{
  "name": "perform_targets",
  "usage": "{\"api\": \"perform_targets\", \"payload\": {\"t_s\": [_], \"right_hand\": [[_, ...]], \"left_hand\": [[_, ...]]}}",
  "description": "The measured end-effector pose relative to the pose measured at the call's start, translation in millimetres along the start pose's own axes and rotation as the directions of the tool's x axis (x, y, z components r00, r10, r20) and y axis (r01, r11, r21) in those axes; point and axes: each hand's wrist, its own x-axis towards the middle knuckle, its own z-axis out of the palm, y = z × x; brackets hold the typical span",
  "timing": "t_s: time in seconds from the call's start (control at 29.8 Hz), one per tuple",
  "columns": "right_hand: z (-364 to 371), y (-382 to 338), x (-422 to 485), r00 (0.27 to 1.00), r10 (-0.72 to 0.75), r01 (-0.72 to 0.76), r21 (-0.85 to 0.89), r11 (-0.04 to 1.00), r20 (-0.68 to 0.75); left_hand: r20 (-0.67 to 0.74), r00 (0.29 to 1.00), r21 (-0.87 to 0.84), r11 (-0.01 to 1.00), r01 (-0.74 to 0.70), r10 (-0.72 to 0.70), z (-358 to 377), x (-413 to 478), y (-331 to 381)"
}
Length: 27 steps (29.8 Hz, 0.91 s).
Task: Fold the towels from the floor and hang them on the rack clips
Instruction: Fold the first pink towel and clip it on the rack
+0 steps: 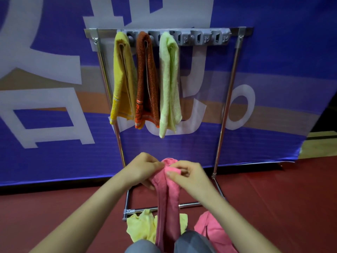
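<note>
Three towels hung on the rack: yellow towel, orange towel, green towel, left clips filled; right clips free. Left hand and right hand both pinch the folded pink towel at its top, below the rack. Pale yellow towel and another pink one on the floor, unfolded. Roughly half done.

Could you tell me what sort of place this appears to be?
Probably a sports hall or staged indoor area: a red mat floor, a big blue printed banner as backdrop, and a freestanding metal rack holding towels.
</note>
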Motion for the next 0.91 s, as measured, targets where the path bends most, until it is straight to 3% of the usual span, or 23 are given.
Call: {"api": "perform_targets", "payload": {"t_s": [0.17,0.27,0.4,0.67,0.91], "right_hand": [[9.9,3.3,-5.8,0.999,-0.013,0.013,0.008,1.0,0.043],[9.2,0.8,-10.8,0.983,0.039,-0.033,-0.035,0.999,0.178],[4.1,-2.9,-15.4,0.91,0.062,-0.087,0.043,0.995,0.409],[-0.9,8.7,-17.4,0.898,0.114,-0.155,0.063,0.986,0.424],[-22.0,-6.9,-4.8,0.9,0.105,-0.03,-0.179,0.983,0.422]], "left_hand": [[0.036,0.999,-0.054,0.999,0.01,-0.008,-0.8,-6.5,-5.4],[0.049,0.998,-0.024,0.999,0.034,-0.032,-5.0,-7.2,-10.6],[0.117,0.993,0.049,0.999,-0.003,-0.002,-8.6,-7.8,-15.2],[0.214,0.974,0.218,0.969,-0.119,0.072,-10.9,-5.4,-17.3],[0.316,0.937,0.254,0.939,-0.232,0.146,-9.3,-7.4,-12.8]]}}
